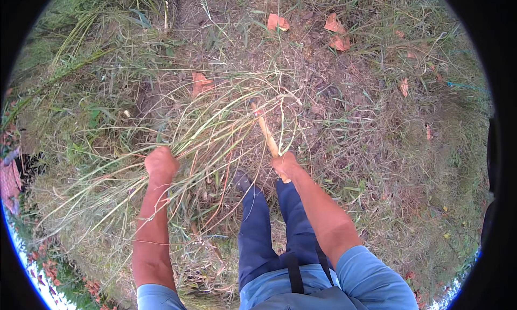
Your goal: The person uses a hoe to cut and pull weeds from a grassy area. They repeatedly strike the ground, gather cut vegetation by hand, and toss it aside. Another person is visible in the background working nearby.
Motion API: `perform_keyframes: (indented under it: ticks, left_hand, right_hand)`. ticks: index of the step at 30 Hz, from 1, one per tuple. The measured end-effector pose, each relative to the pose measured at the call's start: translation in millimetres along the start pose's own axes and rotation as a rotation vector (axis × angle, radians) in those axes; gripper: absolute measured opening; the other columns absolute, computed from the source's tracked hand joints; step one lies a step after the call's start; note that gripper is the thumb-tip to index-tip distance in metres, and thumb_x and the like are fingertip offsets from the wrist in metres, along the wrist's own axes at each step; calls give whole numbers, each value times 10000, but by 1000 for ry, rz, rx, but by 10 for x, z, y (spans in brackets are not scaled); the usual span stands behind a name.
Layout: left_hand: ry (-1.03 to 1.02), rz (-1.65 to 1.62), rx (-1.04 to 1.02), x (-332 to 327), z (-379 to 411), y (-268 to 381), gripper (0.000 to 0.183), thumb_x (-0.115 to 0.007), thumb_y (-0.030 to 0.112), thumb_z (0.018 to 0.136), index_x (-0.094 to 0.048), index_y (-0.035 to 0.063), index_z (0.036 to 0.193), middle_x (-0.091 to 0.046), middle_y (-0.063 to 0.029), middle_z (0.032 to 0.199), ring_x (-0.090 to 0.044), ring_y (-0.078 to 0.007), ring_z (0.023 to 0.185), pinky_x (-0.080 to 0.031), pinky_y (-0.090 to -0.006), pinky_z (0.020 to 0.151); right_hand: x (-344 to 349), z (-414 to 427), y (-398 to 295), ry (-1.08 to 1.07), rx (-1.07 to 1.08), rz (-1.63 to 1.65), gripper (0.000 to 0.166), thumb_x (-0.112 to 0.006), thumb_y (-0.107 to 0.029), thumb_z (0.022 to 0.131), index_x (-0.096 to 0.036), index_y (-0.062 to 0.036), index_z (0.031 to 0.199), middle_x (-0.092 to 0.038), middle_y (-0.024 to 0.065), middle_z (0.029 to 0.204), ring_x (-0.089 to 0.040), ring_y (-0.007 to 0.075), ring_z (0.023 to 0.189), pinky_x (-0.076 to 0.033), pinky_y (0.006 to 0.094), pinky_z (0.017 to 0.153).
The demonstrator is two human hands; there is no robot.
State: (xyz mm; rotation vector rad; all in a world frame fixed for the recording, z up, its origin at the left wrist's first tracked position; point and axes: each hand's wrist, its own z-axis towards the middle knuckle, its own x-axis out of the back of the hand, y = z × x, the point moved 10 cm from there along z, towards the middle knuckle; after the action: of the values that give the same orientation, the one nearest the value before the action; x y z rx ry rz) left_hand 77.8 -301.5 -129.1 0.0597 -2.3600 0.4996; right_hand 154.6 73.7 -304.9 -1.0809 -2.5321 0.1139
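A bundle of long cut grass (pixel 210 138) fans out across the middle and left of the view, and my left hand (pixel 162 162) is closed around its stems. Some loose stems lie over my left forearm. My right hand (pixel 284 164) grips the wooden handle (pixel 267 133) of a tool near the handle's lower end. The handle points up and slightly left. Its far end reaches among the grass tips, where a small dark part shows; the tool's head or blade is mostly hidden, so its kind cannot be told.
Rough ground with short grass and dry straw (pixel 355 148) surrounds me. Dry brown leaves (pixel 278 22) lie ahead, another (pixel 202 84) beyond the bundle. My shoe (pixel 243 180) is below the bundle. Taller grass (pixel 76 39) stands at the upper left. A teal string (pixel 464 85) lies at the right.
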Motion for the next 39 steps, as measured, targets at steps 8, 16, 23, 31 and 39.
perform_keyframes:
  ticks: [8, 16, 23, 31, 39]
  left_hand:
    - [16, -299, -145, -569, -734, 195, 177, -585, 200, 723, -632, 62, 822, -641, -173, 829, -642, -321, 769, -516, -413, 698]
    - [37, -399, -252, -583, -1759, 449, 153, -594, 150, 697, -634, 92, 832, -632, -149, 748, -641, -305, 698, -514, -414, 645]
    - [-142, -346, -139, -904, -2203, -248, 123, -577, 180, 759, -632, 126, 854, -642, -140, 798, -653, -296, 723, -521, -392, 622]
    - [65, -414, -61, -1087, -2737, -1001, 176, -645, 169, 677, -603, 90, 829, -624, -155, 777, -643, -303, 654, -506, -400, 545]
    - [404, -327, 277, -459, -3532, -3081, 127, -647, 135, 682, -597, 85, 788, -611, -159, 812, -623, -312, 615, -494, -410, 519]
  right_hand:
    - [335, -2066, 1333, 39, -356, 506, 114, -586, -56, 776, -480, -23, 798, -491, 47, 581, -501, 140, 437, -396, 308, 347]
    - [825, -2212, 1288, -23, -359, 581, 114, -609, -97, 793, -541, -11, 758, -524, 72, 565, -508, 165, 421, -426, 321, 354]
    - [1036, -2845, 1233, 57, -417, 432, 112, -607, -78, 770, -528, -13, 726, -517, 74, 554, -499, 179, 419, -414, 338, 361]
    - [1627, -3412, 1130, 318, -224, -398, 316, -656, -237, 734, -593, 32, 886, -633, 183, 739, -637, 280, 643, -516, 388, 576]
    - [2113, -3305, 1173, 521, -103, -177, 209, -622, -115, 728, -557, 70, 801, -597, 154, 664, -610, 254, 535, -483, 401, 445]
